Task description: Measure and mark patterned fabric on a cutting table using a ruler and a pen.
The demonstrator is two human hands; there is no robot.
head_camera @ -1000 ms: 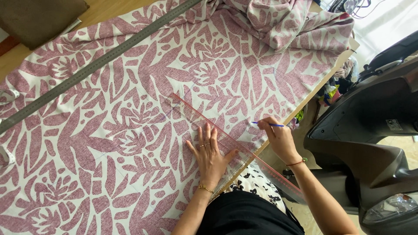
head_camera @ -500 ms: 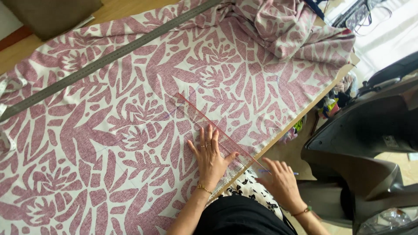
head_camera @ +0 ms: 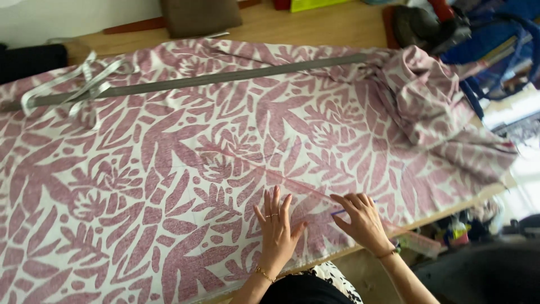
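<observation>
A large white cloth with a dark pink leaf and flower print (head_camera: 185, 169) is spread over a wooden table. My left hand (head_camera: 277, 231) lies flat on it, fingers apart, pressing a clear plastic ruler (head_camera: 306, 194) that runs slantwise across the cloth. Just to its right, my right hand (head_camera: 360, 219) pinches a thin blue pen (head_camera: 338, 212) with its tip on the cloth by the ruler's edge. A gold bracelet is on each wrist.
A long grey metal straightedge (head_camera: 197, 81) lies across the far side of the cloth, with white tape (head_camera: 84, 84) looped at its left end. The cloth bunches up at the right (head_camera: 427, 95). A brown cushion (head_camera: 199, 16) and clutter sit beyond the table.
The view has swung so the cloth now lies more level. My right hand came back up from the table edge onto the cloth beside the ruler. My left hand stayed pressed on the ruler.
</observation>
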